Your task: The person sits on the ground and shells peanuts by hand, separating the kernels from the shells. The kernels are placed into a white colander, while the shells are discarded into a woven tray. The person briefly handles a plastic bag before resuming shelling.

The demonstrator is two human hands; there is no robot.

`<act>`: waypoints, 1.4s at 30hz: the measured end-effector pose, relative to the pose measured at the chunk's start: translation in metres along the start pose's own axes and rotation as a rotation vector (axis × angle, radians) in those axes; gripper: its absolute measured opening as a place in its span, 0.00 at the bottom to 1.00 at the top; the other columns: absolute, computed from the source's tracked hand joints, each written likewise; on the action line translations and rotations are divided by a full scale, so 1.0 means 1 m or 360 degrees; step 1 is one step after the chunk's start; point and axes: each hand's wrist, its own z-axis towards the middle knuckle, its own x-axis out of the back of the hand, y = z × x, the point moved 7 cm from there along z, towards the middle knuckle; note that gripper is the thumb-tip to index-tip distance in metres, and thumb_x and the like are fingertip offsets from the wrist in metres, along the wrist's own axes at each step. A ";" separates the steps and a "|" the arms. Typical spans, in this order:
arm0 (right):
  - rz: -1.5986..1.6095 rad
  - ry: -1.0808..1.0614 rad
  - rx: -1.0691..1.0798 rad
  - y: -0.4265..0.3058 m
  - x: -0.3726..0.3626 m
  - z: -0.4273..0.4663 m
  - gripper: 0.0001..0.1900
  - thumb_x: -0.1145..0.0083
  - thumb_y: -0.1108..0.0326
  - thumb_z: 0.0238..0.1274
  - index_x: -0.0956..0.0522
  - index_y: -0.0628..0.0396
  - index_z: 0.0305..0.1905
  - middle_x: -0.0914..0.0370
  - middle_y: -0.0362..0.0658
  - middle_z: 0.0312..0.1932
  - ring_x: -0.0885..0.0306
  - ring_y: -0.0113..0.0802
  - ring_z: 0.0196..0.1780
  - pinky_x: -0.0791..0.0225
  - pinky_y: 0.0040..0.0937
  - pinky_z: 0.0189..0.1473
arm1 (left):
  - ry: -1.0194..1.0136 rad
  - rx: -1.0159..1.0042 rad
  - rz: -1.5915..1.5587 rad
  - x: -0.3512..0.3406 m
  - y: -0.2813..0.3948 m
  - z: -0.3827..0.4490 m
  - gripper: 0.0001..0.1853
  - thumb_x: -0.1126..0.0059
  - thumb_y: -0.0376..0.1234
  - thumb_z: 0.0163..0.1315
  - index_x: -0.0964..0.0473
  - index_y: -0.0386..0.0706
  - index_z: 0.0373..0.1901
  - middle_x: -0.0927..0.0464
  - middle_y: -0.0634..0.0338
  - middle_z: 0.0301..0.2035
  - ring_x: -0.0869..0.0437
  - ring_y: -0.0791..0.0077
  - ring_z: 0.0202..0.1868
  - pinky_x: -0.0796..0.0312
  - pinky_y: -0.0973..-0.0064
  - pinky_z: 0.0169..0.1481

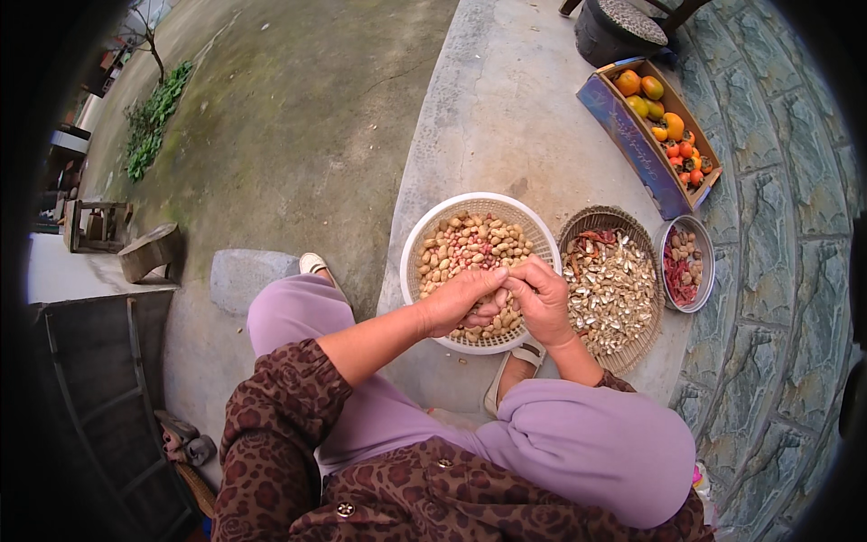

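Observation:
My left hand (467, 301) and my right hand (542, 298) meet over the near right part of a white plastic basket (413, 234). Their thumbs and fingertips press together on what looks like a peanut, mostly hidden by the fingers. The left fingers are curled below the thumb, so anything in that palm is out of sight. Below lie many unshelled peanuts (440, 261), with reddish shelled kernels (477, 237) among them. Touching or nearly touching the basket on the right is a woven basket (647, 345) of empty peanut shells (609, 298) and some dried red peppers (599, 236).
A round metal bowl (710, 271) holds red pieces and walnuts. Beyond it, a cardboard box (630, 146) of persimmons (672, 127) stands along the stone-faced wall (765, 271). Stone block (250, 278), wooden stump (150, 253) and dark stool (613, 34) stand around.

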 end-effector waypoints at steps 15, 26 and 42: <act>0.0779 -0.0052 -0.0584 0.050 -0.005 -0.004 0.04 0.43 0.75 0.65 0.19 0.63 0.36 0.21 0.39 0.30 0.28 0.19 0.26 0.34 0.16 0.28 | -0.0038 0.0044 -0.0373 -0.009 -0.011 0.003 0.25 0.67 0.51 0.75 0.31 0.39 0.36 0.42 0.69 0.17 0.45 0.84 0.16 0.55 0.85 0.18; 0.0162 0.0259 -0.0429 0.064 0.018 0.003 0.04 0.36 0.74 0.57 0.17 0.62 0.36 0.25 0.39 0.29 0.28 0.21 0.28 0.35 0.21 0.28 | 0.0601 0.0227 -0.0570 0.035 -0.040 0.010 0.13 0.63 0.36 0.72 0.28 0.40 0.42 0.28 0.64 0.28 0.29 0.79 0.25 0.36 0.85 0.24; -0.0151 0.0662 -0.0502 0.018 0.135 -0.156 0.06 0.37 0.71 0.60 0.21 0.61 0.31 0.28 0.36 0.27 0.30 0.20 0.22 0.37 0.21 0.25 | 0.0430 0.0206 0.0053 -0.048 -0.032 0.134 0.22 0.61 0.48 0.75 0.27 0.40 0.50 0.25 0.59 0.42 0.24 0.71 0.44 0.30 0.66 0.53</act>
